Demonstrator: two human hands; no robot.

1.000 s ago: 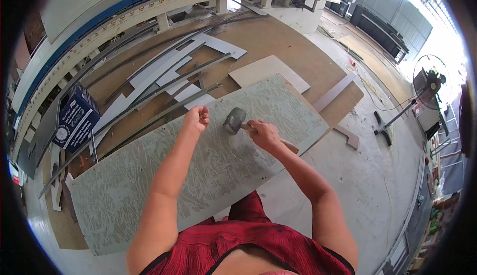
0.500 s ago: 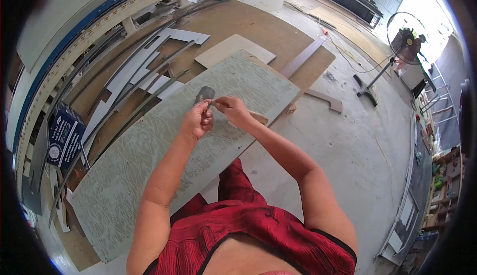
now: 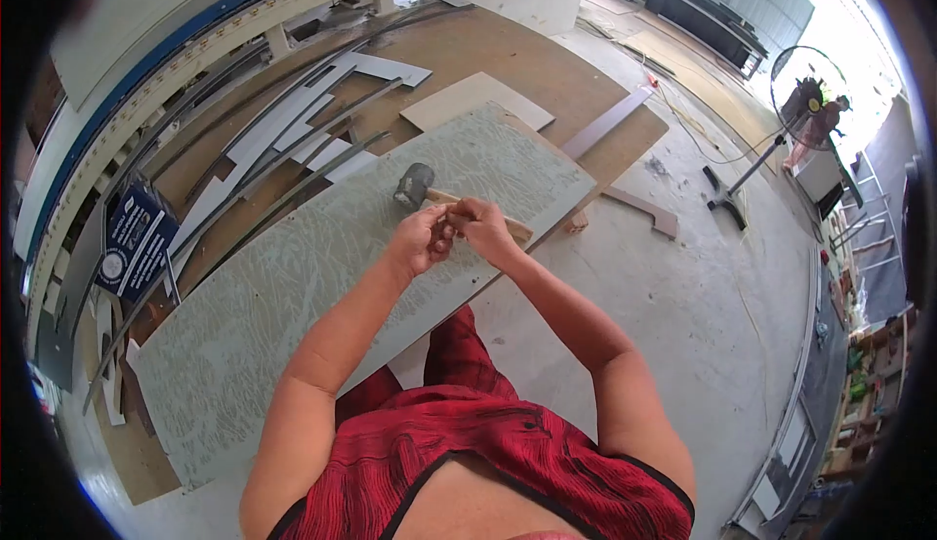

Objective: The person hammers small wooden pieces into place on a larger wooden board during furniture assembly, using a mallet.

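Note:
A mallet with a dark head [image 3: 415, 183] and a pale wooden handle [image 3: 517, 231] lies on a large grey-green panel [image 3: 283, 296] with a streaky pattern. Above the handle my two hands meet at the fingertips. My left hand [image 3: 422, 239] has its fingers curled and its thumb pressed to the forefinger. My right hand [image 3: 484, 231] pinches from the other side, its fingers close together. Whatever lies between the fingertips is too small or too hidden to name. Part of the mallet handle is covered by the hands.
Beyond the panel lie a beige board [image 3: 478, 103], light strips [image 3: 268, 140] and dark metal strips [image 3: 303, 184] on a brown surface. A blue box [image 3: 140, 240] stands at the left, beside a long machine [image 3: 224, 32]. A standing fan [image 3: 808, 101] and another person [image 3: 828, 120] are at the right.
Both hands have moved a little right and away from the mallet head, which now shows more fully. The fingertips remain together. The whole view has shifted slightly.

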